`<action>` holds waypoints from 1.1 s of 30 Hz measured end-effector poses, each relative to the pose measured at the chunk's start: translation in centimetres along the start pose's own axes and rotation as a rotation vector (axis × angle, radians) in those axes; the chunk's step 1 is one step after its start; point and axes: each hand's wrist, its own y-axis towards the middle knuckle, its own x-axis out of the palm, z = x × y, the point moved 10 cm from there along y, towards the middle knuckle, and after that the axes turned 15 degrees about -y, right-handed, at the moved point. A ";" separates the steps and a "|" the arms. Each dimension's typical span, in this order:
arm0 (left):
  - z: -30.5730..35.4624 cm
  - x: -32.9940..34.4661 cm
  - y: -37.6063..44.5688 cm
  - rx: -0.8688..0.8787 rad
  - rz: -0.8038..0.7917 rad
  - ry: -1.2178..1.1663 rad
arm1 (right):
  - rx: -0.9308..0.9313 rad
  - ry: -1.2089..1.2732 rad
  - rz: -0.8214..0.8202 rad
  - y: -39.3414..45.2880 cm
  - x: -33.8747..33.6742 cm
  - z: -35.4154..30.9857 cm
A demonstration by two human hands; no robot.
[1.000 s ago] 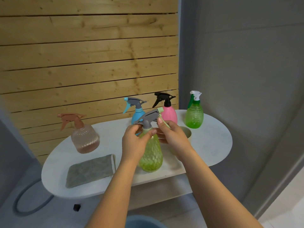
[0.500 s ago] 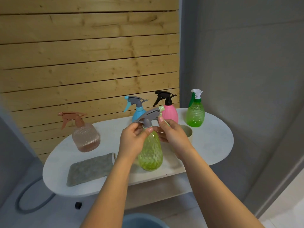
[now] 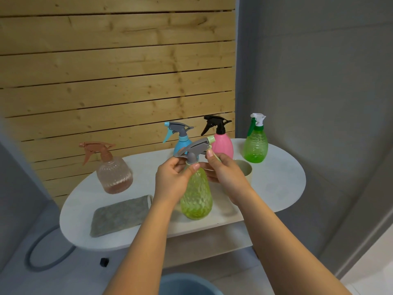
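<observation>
- Yellow-green bottle (image 3: 196, 196): upright, near middle of the white table (image 3: 276, 177).
- Left hand (image 3: 172, 179): pinching the bottle's neck.
- Right hand (image 3: 225, 173): curled round the grey spray head (image 3: 194, 148).
- Likely twisting the head; next, hold the bottle steady, then turn gently.

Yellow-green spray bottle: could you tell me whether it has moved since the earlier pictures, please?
No: the yellow-green spray bottle stands where it did, its base the same gap right of the grey cloth.
</observation>
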 end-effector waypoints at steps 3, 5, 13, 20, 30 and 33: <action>-0.1 0.0 0.2 0.010 -0.034 0.010 | 0.001 -0.007 -0.009 0.0 0.0 0.1; -0.2 0.1 0.2 0.013 -0.051 0.012 | 0.010 -0.015 -0.018 -0.1 0.1 0.1; -1.7 -0.5 -0.5 -0.054 -0.036 0.194 | 0.065 -0.073 -0.128 -0.9 0.5 1.4; -0.6 -3.9 -0.4 -0.082 0.065 0.295 | -0.049 -0.213 -0.178 -1.7 2.7 2.2; -3.3 -9.2 0.0 -0.216 0.187 0.447 | -0.031 -0.457 0.082 -0.9 7.0 4.2; -4.1 -10.0 0.1 -0.212 0.183 0.301 | -0.002 -0.399 0.166 -0.2 8.2 4.0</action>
